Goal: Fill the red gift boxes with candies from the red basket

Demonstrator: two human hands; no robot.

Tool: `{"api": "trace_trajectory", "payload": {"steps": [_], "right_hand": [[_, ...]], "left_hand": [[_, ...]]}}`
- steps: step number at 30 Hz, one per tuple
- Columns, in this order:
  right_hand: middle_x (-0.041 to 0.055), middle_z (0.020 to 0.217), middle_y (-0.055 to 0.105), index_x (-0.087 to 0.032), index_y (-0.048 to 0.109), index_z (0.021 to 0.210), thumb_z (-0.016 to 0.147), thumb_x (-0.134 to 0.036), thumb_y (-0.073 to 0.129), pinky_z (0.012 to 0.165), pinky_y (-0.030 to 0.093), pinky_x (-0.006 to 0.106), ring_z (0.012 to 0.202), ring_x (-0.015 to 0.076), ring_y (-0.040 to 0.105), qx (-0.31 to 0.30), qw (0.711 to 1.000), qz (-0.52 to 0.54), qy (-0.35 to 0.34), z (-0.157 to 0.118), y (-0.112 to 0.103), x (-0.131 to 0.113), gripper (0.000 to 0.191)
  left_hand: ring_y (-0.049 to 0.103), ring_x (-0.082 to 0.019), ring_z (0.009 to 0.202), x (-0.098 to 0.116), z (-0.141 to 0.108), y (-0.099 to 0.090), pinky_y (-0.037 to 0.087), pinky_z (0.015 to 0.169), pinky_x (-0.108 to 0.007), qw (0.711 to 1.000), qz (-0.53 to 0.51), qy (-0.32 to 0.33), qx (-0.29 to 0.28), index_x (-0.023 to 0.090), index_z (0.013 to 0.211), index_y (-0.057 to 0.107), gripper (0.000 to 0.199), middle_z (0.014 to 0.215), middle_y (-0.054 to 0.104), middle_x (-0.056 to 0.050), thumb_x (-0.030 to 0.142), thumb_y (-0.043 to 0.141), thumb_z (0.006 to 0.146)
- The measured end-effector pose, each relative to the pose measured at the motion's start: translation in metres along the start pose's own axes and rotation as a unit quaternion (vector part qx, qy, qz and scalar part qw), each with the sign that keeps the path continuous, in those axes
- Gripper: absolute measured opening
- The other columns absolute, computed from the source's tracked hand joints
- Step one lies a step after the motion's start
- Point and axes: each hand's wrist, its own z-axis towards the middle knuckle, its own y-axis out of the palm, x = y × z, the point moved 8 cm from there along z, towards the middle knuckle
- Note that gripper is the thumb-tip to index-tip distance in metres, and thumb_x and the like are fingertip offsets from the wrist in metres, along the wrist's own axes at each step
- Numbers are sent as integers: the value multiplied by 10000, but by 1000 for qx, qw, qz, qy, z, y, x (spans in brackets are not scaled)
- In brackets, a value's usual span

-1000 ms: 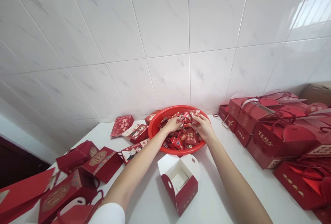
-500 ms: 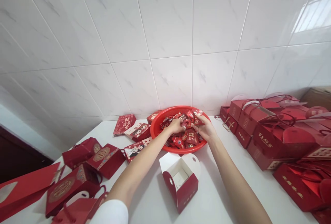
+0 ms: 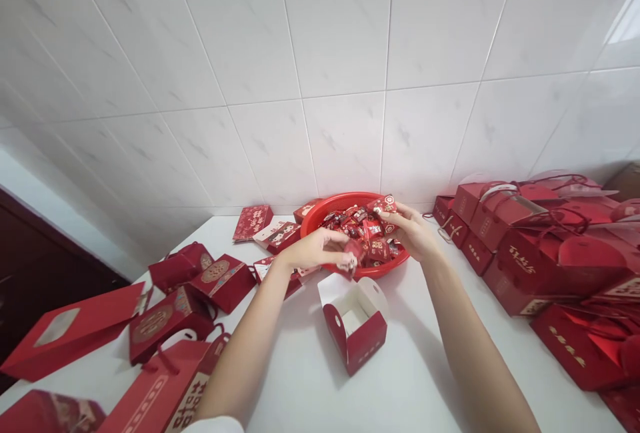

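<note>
My left hand (image 3: 320, 251) is closed on a red wrapped candy (image 3: 353, 253), slightly blurred, at the near rim of a red plastic basket (image 3: 325, 206). Many red-wrapped candies (image 3: 373, 229) fill that basket. Over its right side, my right hand (image 3: 407, 227) pinches a red packet with a white flower print (image 3: 385, 206). Just in front of the basket stands an open dark red gift box (image 3: 364, 343), white inside, its flaps up. I see nothing lying in the part of its inside that shows.
Stacked red gift boxes (image 3: 550, 266) line the right side of the white table (image 3: 305, 379). On the left are several red boxes (image 3: 223, 279) and red paper bags (image 3: 75, 326). A tiled wall (image 3: 260, 153) rises behind the basket.
My left hand has come out of the pile toward the open box, carrying a candy. My right hand has lifted slightly with its packet. The view has shifted a little left.
</note>
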Motion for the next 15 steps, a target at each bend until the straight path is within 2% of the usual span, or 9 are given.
{"api": "trace_trajectory", "payload": {"steps": [1,3,5,7,10,15], "right_hand": [[32,929,717,-203,735,960,696,-402,802,586,534,271,785,195,646,-26,999,-32,-5,-6,8,-7,337],[25,891,690,-201,715,956,758,-409,757,587,509,264,746,180,626,-85,991,-105,-12,-20,25,-17,290],[10,827,647,-195,687,909,807,-413,715,602,480,259,718,162,591,-147,973,-176,-24,-34,42,-24,242],[-13,752,588,-194,633,835,844,-405,675,604,440,248,682,139,540,-203,949,-238,-38,-45,58,-25,216],[-40,684,514,-199,517,746,874,-343,633,569,365,235,629,112,462,-263,907,-325,-55,-55,73,-21,224],[-36,686,552,-202,485,777,917,-303,570,562,332,245,605,111,468,-336,850,-405,-13,-68,85,-7,192]], "left_hand": [[693,-226,930,4,-9,2,531,860,-330,999,41,-8,-5,164,1055,743,355,1019,758,-84,383,749,775],[680,-230,979,11,-25,0,520,857,-314,991,126,-24,31,188,1117,730,361,1095,745,-79,367,704,804],[676,-230,954,14,-37,-1,510,814,-301,976,201,-53,57,196,1108,733,336,1086,740,-74,374,644,837],[672,-230,910,12,-46,4,491,773,-290,963,254,-87,38,198,1043,749,303,1031,736,-67,378,598,852],[656,-228,902,3,-55,14,466,743,-270,956,269,-118,-10,210,973,751,289,994,716,-54,402,570,856],[592,-194,792,-3,-60,19,410,666,-247,957,260,-126,-20,202,812,703,287,818,663,-20,438,545,856]]}}
